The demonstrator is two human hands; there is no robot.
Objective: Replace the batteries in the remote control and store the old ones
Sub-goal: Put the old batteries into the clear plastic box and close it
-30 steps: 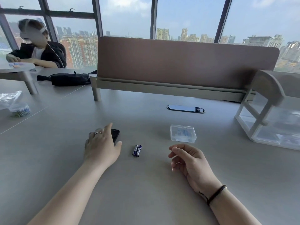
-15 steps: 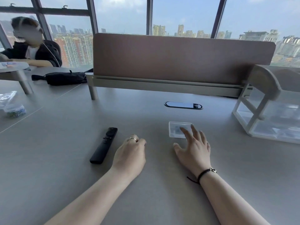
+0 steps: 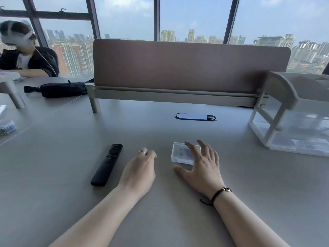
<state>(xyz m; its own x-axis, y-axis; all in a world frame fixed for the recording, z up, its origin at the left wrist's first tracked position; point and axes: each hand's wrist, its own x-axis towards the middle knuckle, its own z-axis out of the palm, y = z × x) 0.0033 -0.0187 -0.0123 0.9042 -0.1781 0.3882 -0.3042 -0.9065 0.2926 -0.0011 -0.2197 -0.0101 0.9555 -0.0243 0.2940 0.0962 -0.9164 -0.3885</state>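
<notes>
The black remote control [image 3: 107,164] lies face up on the grey table, left of my hands. My left hand [image 3: 140,169], with a ring on one finger, rests just right of the remote. Its fingers are curled down over the spot where the two batteries lay, and the batteries are hidden beneath it. A small clear plastic box [image 3: 179,154] sits further right. My right hand [image 3: 201,165] is spread over that box, fingers apart on its lid and thumb on the table by its front edge.
A brown divider panel [image 3: 190,66] crosses the back of the table, with a cable port [image 3: 195,116] before it. A white shelf organiser [image 3: 292,125] stands at right. A black pouch [image 3: 61,89] and a seated person [image 3: 26,54] are at far left.
My left hand left the remote and moved right onto the batteries, which are now covered. My right hand opened and reached forward onto the clear box.
</notes>
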